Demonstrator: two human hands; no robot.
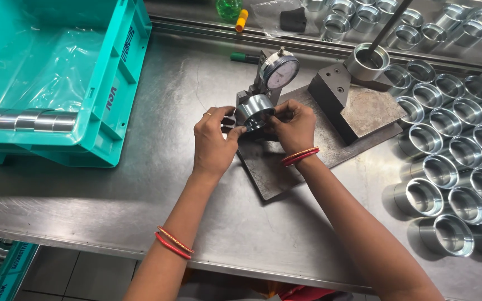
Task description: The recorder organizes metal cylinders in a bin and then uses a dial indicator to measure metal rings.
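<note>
Both hands pinch metal ring (255,111) at worktop middle, under dial gauge (279,71): left hand (212,142), right hand (292,125). Teal crate (107,106) at left edge; more rings (453,156) at right edge.

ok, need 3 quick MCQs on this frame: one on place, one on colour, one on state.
1. Where is the dial gauge?
A. inside the crate
B. on a stand just behind the held ring
C. among the rings on the right

2. What colour is the plastic crate?
A. teal
B. red
C. grey

3. How is the metal ring at the gauge held?
A. lying untouched
B. left hand only
C. both hands

Answers: 1 B, the dial rises right behind the ring. 2 A, its walls are teal. 3 C, the left hand and right hand each have fingers on it.
</note>
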